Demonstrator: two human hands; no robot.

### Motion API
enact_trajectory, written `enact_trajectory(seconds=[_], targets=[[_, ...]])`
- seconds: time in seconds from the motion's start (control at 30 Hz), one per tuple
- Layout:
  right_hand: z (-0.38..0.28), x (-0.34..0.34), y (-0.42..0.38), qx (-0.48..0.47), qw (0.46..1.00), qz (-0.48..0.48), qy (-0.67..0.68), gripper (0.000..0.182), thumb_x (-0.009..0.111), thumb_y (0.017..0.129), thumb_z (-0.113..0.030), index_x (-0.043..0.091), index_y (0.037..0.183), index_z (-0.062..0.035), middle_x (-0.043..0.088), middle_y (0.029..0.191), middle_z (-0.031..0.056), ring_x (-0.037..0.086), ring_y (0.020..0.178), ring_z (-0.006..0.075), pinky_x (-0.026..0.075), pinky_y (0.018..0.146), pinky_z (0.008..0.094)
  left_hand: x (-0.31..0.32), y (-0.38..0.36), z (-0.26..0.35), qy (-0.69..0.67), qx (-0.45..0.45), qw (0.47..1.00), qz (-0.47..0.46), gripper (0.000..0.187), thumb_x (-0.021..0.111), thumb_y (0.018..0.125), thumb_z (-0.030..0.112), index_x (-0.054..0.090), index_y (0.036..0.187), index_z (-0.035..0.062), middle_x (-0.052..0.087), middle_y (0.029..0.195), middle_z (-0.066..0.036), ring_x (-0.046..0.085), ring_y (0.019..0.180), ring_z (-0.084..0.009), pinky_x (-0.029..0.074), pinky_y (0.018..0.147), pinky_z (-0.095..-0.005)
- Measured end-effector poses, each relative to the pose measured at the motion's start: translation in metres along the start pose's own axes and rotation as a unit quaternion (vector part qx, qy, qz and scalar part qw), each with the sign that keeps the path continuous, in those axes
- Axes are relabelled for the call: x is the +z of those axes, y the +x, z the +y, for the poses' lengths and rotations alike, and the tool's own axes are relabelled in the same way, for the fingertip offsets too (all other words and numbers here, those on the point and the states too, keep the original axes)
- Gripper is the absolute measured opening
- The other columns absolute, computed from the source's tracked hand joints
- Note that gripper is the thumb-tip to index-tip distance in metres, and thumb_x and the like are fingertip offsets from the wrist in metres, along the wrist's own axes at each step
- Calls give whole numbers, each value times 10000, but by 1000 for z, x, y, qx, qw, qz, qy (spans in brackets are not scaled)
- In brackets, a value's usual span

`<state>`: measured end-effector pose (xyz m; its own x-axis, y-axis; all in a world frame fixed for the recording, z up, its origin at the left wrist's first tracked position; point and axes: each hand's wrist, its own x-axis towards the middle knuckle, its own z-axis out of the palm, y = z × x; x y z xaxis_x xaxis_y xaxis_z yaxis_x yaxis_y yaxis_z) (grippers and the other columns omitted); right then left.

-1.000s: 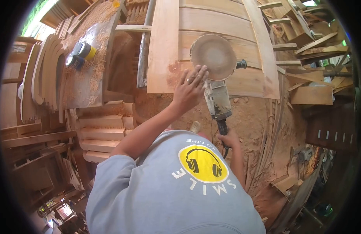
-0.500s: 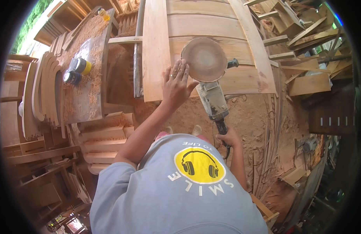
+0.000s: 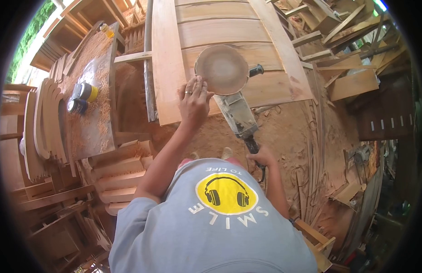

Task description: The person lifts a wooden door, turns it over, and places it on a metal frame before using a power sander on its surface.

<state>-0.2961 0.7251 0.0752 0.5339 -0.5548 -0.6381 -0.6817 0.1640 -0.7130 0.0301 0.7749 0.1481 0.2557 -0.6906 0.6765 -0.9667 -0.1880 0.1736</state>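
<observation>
Your sander [image 3: 233, 107] lies across the near edge of the wooden panel [image 3: 220, 32], its round disc [image 3: 221, 69] flat on the boards just beyond your left hand [image 3: 192, 101]. That hand rests fingers-together against the disc's rim, gripping nothing. Your right hand [image 3: 262, 157] is closed around the sander's rear handle, near your chest.
</observation>
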Motion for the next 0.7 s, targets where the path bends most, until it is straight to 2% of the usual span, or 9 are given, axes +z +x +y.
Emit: enact_trajectory(seconds=[0.07, 0.27, 0.37, 0.4, 0.5, 0.53, 0.7], targets=[[-1, 1, -1, -7, 1000, -5, 20, 321, 774, 720, -103, 578, 951, 1, 595, 613, 31, 571, 478, 130, 465, 444, 308, -3, 2, 0, 11, 10, 1000, 10, 342, 752, 782, 203, 700, 1026, -31, 659, 1183, -160, 571, 1161, -274, 381, 1015, -412], [9, 2, 4, -10, 998, -13, 56, 318, 772, 725, -78, 564, 953, -2, 586, 619, 40, 566, 465, 135, 454, 427, 302, -4, 5, 3, 14, 20, 1000, -5, 286, 712, 810, 164, 687, 995, -52, 653, 1161, -196, 567, 1150, -306, 355, 1034, -438], [18, 1, 11, -15, 995, -42, 87, 330, 782, 724, -75, 558, 952, 7, 584, 619, 48, 566, 461, 139, 447, 421, 303, -13, 12, 14, 54, 23, 997, -57, 303, 681, 830, 154, 662, 1013, -87, 627, 1177, -244, 544, 1163, -348, 325, 1054, -470], [20, 2, 12, -16, 995, -49, 91, 327, 785, 725, -81, 558, 943, 8, 585, 617, 49, 567, 462, 141, 446, 422, 302, -9, 12, 14, 75, 27, 992, -97, 338, 629, 836, 122, 624, 1063, -128, 589, 1213, -287, 520, 1176, -393, 299, 1072, -501], [12, 0, 11, -11, 995, -54, 82, 317, 792, 729, -97, 560, 915, 10, 586, 610, 54, 572, 466, 145, 441, 425, 297, -13, 15, 21, 95, 31, 988, -117, 394, 564, 794, 44, 591, 1122, -172, 565, 1206, -348, 513, 1174, -435, 306, 1061, -545], [-1, -1, 3, -7, 997, -49, 66, 313, 794, 729, -101, 560, 905, 10, 586, 607, 57, 573, 466, 146, 439, 425, 294, -14, 15, 21, 111, 46, 984, -131, 454, 548, 792, 69, 555, 1152, -207, 542, 1230, -366, 503, 1179, -442, 308, 1062, -542], [-6, 0, 0, -9, 995, -57, 86, 307, 801, 725, -110, 561, 875, 8, 585, 598, 61, 574, 467, 150, 436, 430, 286, -7, 5, 23, 115, 32, 985, -126, 478, 535, 805, 90, 541, 1176, -211, 520, 1259, -381, 498, 1192, -454, 321, 1060, -537]])
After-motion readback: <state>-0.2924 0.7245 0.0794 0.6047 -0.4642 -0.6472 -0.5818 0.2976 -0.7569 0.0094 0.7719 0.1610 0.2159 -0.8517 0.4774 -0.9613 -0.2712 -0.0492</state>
